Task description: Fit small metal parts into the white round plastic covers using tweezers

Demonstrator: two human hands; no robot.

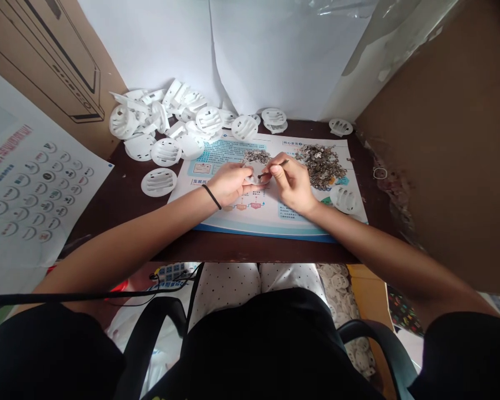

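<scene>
My left hand [232,184], with a black band at the wrist, grips a round white plastic disc [256,171] above the printed sheet [216,214]. Pinched in my right hand [292,182] is a thin dark stick-like tool [280,165], its tip at the disc's right part. Small metal pieces [256,156] lie just behind the disc. A larger heap of metal pieces [323,165] is to the right of my right hand. What the tool's tip touches is too small to tell.
White plastic discs [166,151] are piled at the back left. Single discs lie at front left [159,182], right [343,199] and back right [340,127]. Cardboard [450,144] walls the right side; a printed paper [29,183] hangs at left.
</scene>
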